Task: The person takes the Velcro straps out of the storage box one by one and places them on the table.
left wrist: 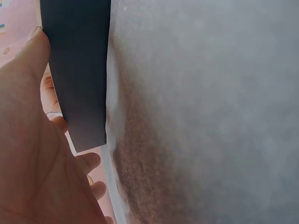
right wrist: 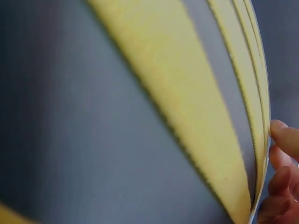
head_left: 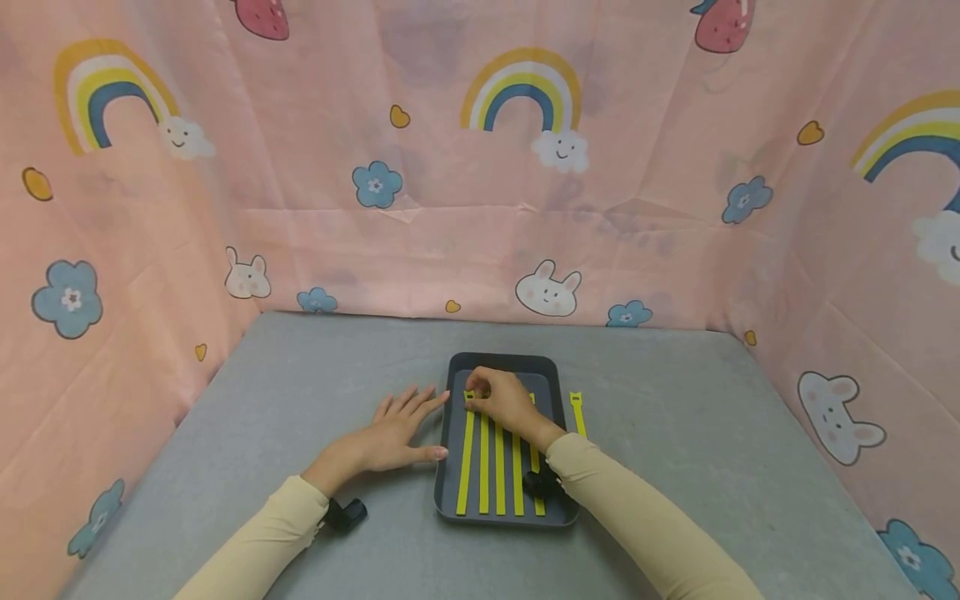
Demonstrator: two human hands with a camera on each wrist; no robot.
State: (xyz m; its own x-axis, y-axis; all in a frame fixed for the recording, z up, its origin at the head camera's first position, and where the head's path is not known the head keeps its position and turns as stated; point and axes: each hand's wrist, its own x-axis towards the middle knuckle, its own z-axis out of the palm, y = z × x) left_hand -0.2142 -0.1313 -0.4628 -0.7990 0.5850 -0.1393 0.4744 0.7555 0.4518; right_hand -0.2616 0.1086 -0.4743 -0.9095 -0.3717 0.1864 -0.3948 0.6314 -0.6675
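Left hand (head_left: 390, 437), fingers spread and holding nothing, touches the left rim of the dark tray (head_left: 517, 362) on a grey surface (head_left: 675, 433), while the right hand (head_left: 510, 407) pinches the slotted far end of the leftmost yellow strap (head_left: 465, 467), one of five laid lengthwise inside, a sixth strap (head_left: 577, 410) lying outside to the right.
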